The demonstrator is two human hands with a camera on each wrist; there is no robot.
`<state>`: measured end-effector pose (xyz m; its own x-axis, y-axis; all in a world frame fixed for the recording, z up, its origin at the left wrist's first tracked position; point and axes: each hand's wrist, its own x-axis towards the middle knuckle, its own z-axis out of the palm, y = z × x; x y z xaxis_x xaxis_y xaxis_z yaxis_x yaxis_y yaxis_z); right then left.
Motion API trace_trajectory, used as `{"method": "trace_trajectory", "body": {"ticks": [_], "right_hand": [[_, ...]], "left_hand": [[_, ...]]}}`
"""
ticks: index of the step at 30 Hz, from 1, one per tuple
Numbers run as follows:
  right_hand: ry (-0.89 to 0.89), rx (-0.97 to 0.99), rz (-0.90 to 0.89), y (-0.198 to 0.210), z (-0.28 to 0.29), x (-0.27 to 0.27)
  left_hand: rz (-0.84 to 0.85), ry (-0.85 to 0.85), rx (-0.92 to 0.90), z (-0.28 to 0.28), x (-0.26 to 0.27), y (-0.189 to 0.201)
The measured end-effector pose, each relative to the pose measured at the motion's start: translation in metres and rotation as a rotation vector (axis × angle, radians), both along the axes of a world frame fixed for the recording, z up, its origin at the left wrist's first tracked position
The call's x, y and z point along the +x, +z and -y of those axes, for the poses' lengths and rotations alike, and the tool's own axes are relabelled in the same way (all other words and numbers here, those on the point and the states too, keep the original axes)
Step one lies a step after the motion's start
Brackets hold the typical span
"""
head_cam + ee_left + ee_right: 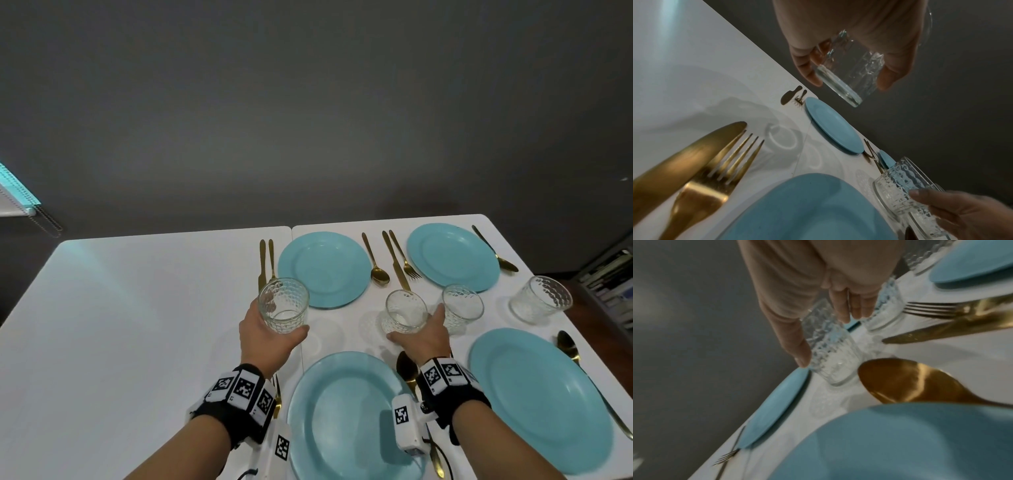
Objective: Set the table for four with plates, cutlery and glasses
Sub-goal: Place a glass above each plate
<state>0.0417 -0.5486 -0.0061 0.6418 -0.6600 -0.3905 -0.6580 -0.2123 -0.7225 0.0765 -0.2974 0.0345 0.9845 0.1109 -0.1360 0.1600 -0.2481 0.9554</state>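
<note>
My left hand (274, 329) grips a clear patterned glass (283, 306) and holds it off the white table (137, 325), left of the far-left blue plate (323, 269). In the left wrist view the fingers (807, 71) and thumb wrap that glass (846, 78). My right hand (424, 329) grips a second glass (406, 311) low at the table between the plates. Its fingers sit between this glass (830, 353) and a third glass (884, 311) close beside it. A fourth glass (541, 303) stands at the right edge.
Three more blue plates lie at far right (452, 257), near left (356, 418) and near right (541, 397). Gold cutlery flanks them: a knife and fork (265, 260), spoons (375, 260), another knife (397, 263). The table's left half is bare. A grey wall stands behind.
</note>
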Motion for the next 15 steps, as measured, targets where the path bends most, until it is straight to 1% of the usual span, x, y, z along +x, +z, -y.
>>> {"method": "trace_trajectory", "body": {"ticks": [2, 3, 5, 6, 7, 8, 10, 12, 15], "right_hand": [[0.002, -0.072, 0.048, 0.015, -0.008, -0.007], [0.019, -0.142, 0.085, 0.023, -0.013, -0.011], [0.126, -0.284, 0.194, 0.039, -0.025, -0.017], [0.210, -0.312, 0.251, 0.048, -0.032, -0.020], [0.302, -0.290, 0.296, 0.055, -0.040, -0.020], [0.385, -0.218, 0.319, 0.061, -0.049, -0.018], [0.507, -0.011, 0.300, 0.069, -0.066, -0.012], [0.581, 0.178, 0.253, 0.070, -0.081, -0.003], [0.648, 0.319, 0.198, 0.067, -0.098, 0.008]], "left_hand": [[0.008, -0.013, 0.013, 0.000, -0.001, 0.002], [0.013, -0.019, 0.013, 0.000, -0.002, 0.004], [0.018, -0.034, 0.005, -0.001, -0.003, 0.006], [0.018, -0.046, 0.005, -0.001, -0.004, 0.007], [0.020, -0.057, 0.012, 0.000, -0.005, 0.009], [0.018, -0.066, 0.020, 0.000, -0.006, 0.008], [0.007, -0.089, 0.033, 0.001, -0.008, 0.008], [0.003, -0.127, 0.052, 0.003, -0.011, 0.010], [0.013, -0.210, 0.087, 0.006, -0.015, 0.013]]}}
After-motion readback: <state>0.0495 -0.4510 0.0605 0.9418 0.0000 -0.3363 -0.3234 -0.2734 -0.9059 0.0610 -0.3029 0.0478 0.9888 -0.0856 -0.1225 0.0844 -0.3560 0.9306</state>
